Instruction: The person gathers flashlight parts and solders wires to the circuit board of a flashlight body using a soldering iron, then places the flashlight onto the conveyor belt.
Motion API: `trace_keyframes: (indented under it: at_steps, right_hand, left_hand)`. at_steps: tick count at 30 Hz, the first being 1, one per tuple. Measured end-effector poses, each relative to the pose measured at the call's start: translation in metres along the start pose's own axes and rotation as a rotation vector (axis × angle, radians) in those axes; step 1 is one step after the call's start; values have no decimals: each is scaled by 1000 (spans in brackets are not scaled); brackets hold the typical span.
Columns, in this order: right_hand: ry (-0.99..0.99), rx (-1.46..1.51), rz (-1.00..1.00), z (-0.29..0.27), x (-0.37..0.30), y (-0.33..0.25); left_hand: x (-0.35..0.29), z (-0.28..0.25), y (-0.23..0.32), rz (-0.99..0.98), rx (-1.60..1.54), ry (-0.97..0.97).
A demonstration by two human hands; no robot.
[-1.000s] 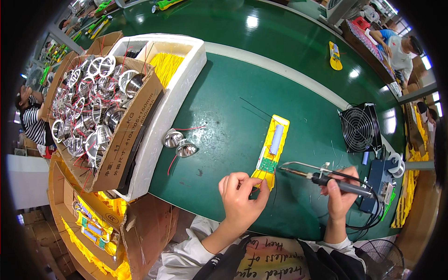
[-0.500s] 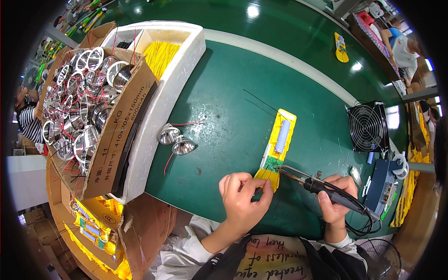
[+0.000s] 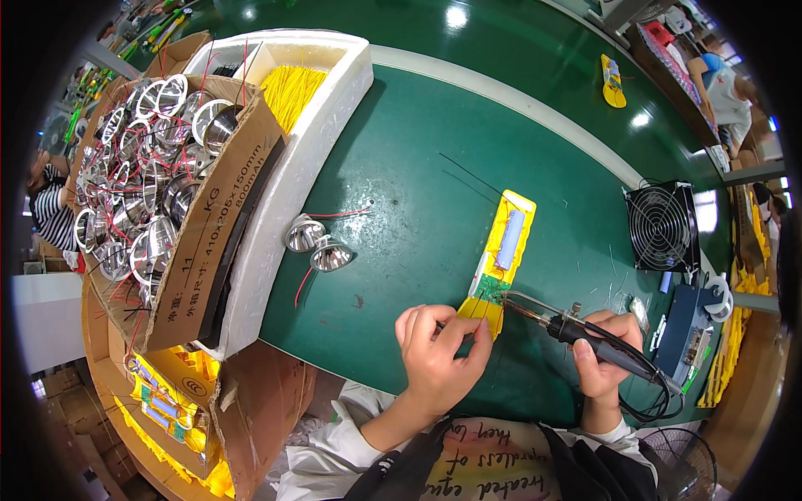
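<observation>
A yellow plastic housing [image 3: 520, 203] lies on the green mat, holding a blue cylindrical battery [image 3: 510, 238] and a small green circuit board [image 3: 489, 289]. My left hand [image 3: 443, 351] is closed at the housing's near end, thumb and forefinger pinching a thin wire that leads toward the board. In my right hand [image 3: 608, 355] is a black-handled soldering iron [image 3: 576, 334] with a thin metal tube alongside its tip. The tip is at the board's right edge; exact contact is too small to tell. A thin black wire [image 3: 468, 171] sticks out past the housing's far end.
Two silver reflector cups [image 3: 331, 255] with red wires lie left of centre. A cardboard box [image 3: 221, 225] of reflectors and a white foam box [image 3: 334, 108] with yellow wires [image 3: 292, 93] stand left. At right are a black fan [image 3: 662, 227] and a blue-grey soldering station [image 3: 681, 330].
The view has shifted slightly. Both hands keep nearly the same pose, with the iron's tip still at the board and the left fingers still pinched.
</observation>
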State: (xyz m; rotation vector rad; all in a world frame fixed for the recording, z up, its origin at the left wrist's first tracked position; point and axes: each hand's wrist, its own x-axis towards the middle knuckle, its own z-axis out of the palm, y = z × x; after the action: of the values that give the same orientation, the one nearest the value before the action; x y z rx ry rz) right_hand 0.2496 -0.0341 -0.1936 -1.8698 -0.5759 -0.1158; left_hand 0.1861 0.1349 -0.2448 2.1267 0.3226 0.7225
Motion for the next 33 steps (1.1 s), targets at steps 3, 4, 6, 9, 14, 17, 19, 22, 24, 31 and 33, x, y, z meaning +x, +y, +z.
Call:
trace_keyframes:
  at_steps: [3,4,6,9,14,17,19,22,24,31,33]
  right_hand:
    - [8,18,19,0,-2,0]
    - [8,18,20,0,-2,0]
    - [23,19,29,0,-3,0]
    - [26,22,46,0,-3,0]
    - [31,27,40,0,-3,2]
    - [32,22,34,-1,-3,3]
    - [31,21,28,0,-4,4]
    - [44,23,41,0,-4,4]
    - [48,15,51,0,-5,5]
    - [82,24,38,-3,-6,4]
    - [80,34,41,-3,-4,3]
  left_hand:
    - [0,0,-1,12,4,-2]
    - [0,0,-1,14,2,-4]
    - [0,0,0,10,-4,-2]
    - [0,-1,1,7,-8,0]
    - [0,0,0,15,-9,5]
    - [1,0,0,23,-4,7]
    - [1,0,1,20,-6,8]
    - [1,-1,1,24,1,2]
    - [1,-1,1,25,-2,5]
    - [1,-1,1,25,-9,2]
    - [1,0,2,18,-10,4]
